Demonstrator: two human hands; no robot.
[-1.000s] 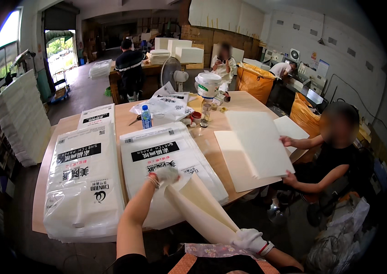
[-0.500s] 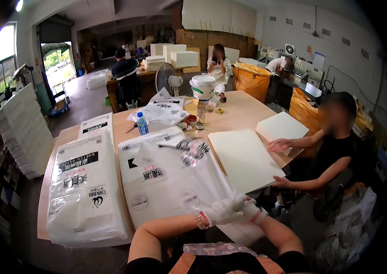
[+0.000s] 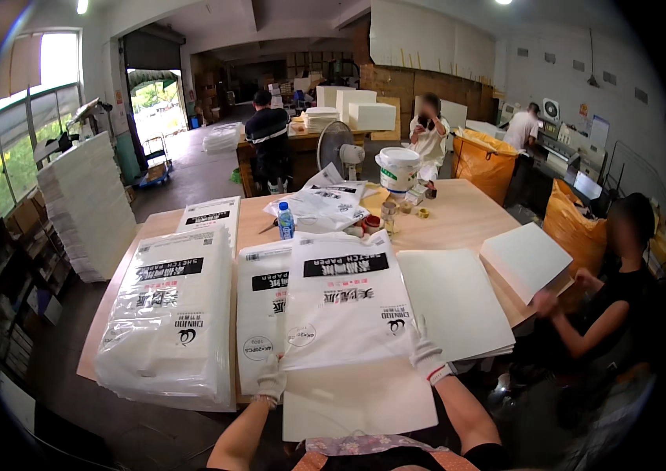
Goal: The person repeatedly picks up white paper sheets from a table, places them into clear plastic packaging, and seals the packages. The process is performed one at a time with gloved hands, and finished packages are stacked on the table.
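A printed clear plastic bag (image 3: 348, 302) lies in front of me, with a stack of white paper (image 3: 358, 400) partly inside it. The paper's bare end sticks out of the bag's mouth toward my apron. My left hand (image 3: 271, 380), in a white knitted glove, holds the left edge near the mouth; some of its fingers are hidden. At the right edge my gloved right hand (image 3: 428, 358) grips the bag, fingers pointing up along its side. Beneath and left lies another printed bag (image 3: 258, 290). A tall pile of filled bags (image 3: 164, 314) is farther left.
White paper sheets (image 3: 458, 302) lie to the right, beside another white stack (image 3: 527, 263). A co-worker (image 3: 611, 290) sits at the right. Toward the back are a blue-capped bottle (image 3: 285, 221), loose bags (image 3: 325, 202), a white bucket (image 3: 398, 171) and a fan (image 3: 337, 149).
My hands have parted from near the right corner to opposite edges of the bag. The bag now lies straight with paper showing at its mouth. The co-worker's hands left the sheets; my view turned left.
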